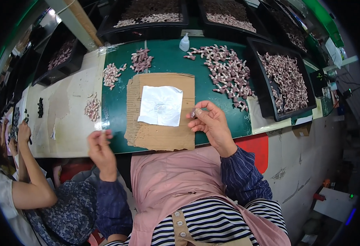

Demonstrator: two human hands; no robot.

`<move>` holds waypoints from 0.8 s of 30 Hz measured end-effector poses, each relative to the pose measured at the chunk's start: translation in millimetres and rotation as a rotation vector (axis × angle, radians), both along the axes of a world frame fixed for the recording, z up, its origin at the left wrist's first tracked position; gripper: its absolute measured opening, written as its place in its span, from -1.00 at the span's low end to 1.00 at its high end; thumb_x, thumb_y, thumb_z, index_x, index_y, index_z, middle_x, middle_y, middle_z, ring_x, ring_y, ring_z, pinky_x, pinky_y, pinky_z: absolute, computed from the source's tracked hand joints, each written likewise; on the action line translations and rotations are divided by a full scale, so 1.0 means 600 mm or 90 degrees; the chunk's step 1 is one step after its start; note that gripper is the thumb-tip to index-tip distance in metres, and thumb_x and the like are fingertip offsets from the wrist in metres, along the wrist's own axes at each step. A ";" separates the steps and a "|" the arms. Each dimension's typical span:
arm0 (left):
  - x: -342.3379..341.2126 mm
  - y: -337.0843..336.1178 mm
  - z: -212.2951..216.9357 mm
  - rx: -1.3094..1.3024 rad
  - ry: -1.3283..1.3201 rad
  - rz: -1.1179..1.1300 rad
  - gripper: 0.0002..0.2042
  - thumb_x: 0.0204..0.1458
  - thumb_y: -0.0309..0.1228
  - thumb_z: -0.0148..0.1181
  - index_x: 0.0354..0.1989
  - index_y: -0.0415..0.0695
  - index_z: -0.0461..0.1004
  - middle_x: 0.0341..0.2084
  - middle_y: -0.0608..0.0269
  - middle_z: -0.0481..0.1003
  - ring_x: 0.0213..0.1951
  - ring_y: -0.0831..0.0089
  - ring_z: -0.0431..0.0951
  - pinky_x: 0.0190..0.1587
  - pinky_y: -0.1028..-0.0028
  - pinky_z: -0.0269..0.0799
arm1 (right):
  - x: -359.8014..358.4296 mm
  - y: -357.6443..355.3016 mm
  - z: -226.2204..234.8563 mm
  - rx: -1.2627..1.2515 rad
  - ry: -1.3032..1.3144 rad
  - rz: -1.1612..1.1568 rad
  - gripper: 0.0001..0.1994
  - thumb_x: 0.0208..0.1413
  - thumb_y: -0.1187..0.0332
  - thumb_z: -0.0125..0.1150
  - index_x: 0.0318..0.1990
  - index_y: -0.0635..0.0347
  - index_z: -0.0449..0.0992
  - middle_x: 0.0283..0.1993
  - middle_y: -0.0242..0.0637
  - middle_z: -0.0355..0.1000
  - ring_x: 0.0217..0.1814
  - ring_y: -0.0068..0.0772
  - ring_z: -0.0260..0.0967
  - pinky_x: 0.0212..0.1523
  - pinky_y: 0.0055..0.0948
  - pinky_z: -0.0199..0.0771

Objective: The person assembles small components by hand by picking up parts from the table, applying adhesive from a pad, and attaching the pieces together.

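Observation:
My right hand is at the right edge of a brown cardboard sheet, its thumb and fingers pinching a small purple piece. On the cardboard lies a white, shiny square sheet with a wet-looking smear in its middle. My left hand is left of the cardboard over the front edge of the table, somewhat blurred. Its fingertips are pressed together; whatever they hold is too small to make out. Just beyond it sits a little pile of pale pinkish pieces.
A pale pile and a purple pile lie beyond the cardboard. A large purple-and-white heap is at right, near a small white bottle. A filled black bin stands far right. A co-worker's arm is at left.

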State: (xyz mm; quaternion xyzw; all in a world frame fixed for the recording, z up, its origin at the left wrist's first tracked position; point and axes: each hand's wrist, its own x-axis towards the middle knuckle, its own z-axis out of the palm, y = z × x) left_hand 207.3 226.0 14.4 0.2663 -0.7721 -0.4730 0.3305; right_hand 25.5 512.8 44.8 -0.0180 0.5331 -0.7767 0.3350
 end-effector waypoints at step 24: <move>-0.024 0.112 -0.012 0.243 0.048 -0.129 -0.82 0.27 -0.51 0.17 -0.04 -0.33 0.51 -0.29 0.19 0.65 -0.29 0.59 0.57 -0.25 0.58 0.46 | -0.010 -0.027 0.012 0.156 0.238 -0.033 -0.87 0.32 0.45 0.17 -0.09 0.32 0.55 -0.22 -0.29 0.59 -0.24 -0.56 0.57 -0.28 -0.62 0.57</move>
